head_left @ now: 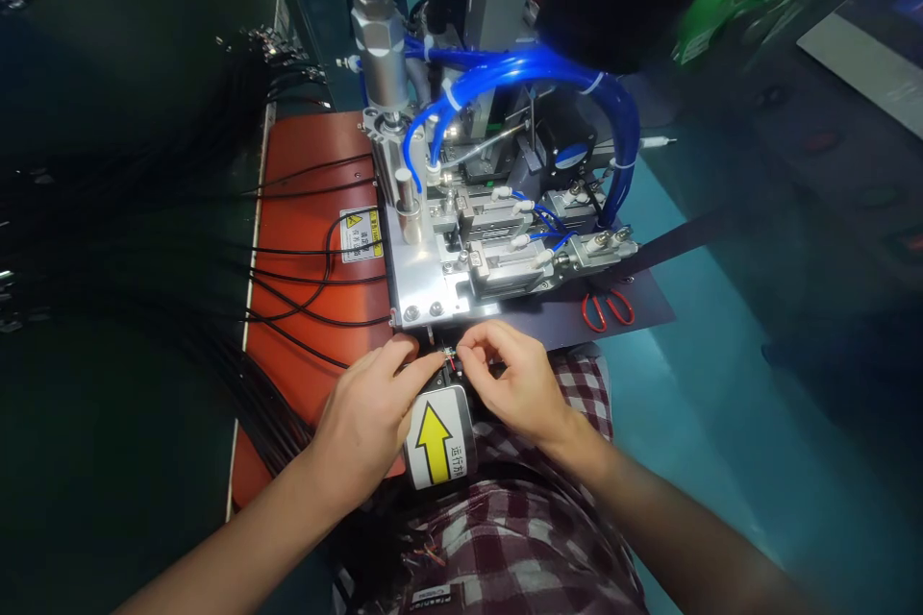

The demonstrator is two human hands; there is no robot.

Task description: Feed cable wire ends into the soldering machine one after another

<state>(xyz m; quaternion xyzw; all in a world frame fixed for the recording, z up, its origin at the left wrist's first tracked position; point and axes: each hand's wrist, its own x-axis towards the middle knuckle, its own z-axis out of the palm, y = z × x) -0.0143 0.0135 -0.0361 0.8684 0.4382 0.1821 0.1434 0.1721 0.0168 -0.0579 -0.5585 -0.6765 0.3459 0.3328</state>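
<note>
Hands [433, 375] nearly closed, fingertips pinched around small wired piece [450, 356], beneath machine [497, 211]

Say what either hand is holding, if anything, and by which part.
Right hand seems to pinch a tiny wired piece between thumb and forefinger; left hand has its thumb against or beside it. Part held: too small to tell.

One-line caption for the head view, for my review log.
Both hands pinch at small wire ends beside a metal machine with blue tubes, above a yellow arrow label.
</note>
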